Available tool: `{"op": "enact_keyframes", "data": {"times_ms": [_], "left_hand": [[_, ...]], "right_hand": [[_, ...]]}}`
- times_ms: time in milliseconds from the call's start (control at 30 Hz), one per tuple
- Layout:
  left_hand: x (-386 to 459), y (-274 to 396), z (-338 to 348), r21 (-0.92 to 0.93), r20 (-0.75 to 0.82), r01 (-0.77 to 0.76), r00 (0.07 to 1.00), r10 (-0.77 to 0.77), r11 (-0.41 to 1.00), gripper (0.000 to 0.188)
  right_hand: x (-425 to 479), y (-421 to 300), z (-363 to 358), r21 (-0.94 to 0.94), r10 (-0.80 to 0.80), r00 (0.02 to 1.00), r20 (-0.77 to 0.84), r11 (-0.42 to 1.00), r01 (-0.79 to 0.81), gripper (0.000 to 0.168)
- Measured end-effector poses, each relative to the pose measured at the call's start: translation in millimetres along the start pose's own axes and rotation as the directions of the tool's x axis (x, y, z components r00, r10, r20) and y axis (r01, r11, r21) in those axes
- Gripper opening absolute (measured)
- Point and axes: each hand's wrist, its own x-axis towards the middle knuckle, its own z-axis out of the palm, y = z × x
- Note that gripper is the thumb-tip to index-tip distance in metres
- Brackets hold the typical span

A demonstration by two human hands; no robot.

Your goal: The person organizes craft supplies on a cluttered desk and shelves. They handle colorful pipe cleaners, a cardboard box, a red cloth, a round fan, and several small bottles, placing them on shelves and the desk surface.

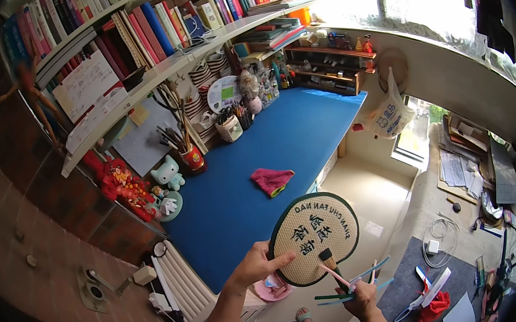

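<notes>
My left hand [261, 266] grips the edge of a round woven fan [295, 233] with dark trim and dark writing, its thumb lying on the face. In my right hand [362, 298] is a brush-like stick [329, 262], with a dark square end and a pale section. It overlaps the fan's lower edge; I cannot tell whether they are joined. Thin pink, green and pale blue strips [370, 267] stick out between the same fingers. Beyond the fan, a crumpled pink cloth [272, 181] with a lime edge rests on the blue tabletop [224, 203].
Bookshelves [215, 34] overhang the desk's back. A brush pot [192, 159] and figurines [168, 173] line its left side. Below my left arm sits a pink dish [272, 288]. At right, another worktop [396, 283] holds a white cable [441, 240], red cloth [434, 307] and tools.
</notes>
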Motion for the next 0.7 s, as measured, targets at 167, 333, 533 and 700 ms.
{"op": "enact_keyframes", "data": {"times_ms": [167,333,533,700], "left_hand": [[0,-5,-60,0.132,-0.143,-0.024,0.989,0.043,0.991,0.019],[11,2,-110,0.36,-0.396,-0.275,0.82,0.413,0.891,0.012],[134,75,-166,0.836,-0.229,-0.305,0.562,0.795,0.456,0.014],[287,124,-266,0.949,-0.193,-0.115,0.526,0.828,0.294,0.014]], "right_hand": [[30,0,60,0.032,0.078,0.996,0.043,0.996,-0.079,0.027],[59,8,92,0.171,0.171,0.978,0.115,0.967,-0.19,0.017],[90,59,115,0.114,0.239,0.952,0.193,0.958,-0.264,0.008],[141,104,143,0.118,0.149,0.926,0.346,0.973,-0.201,0.009]]}}
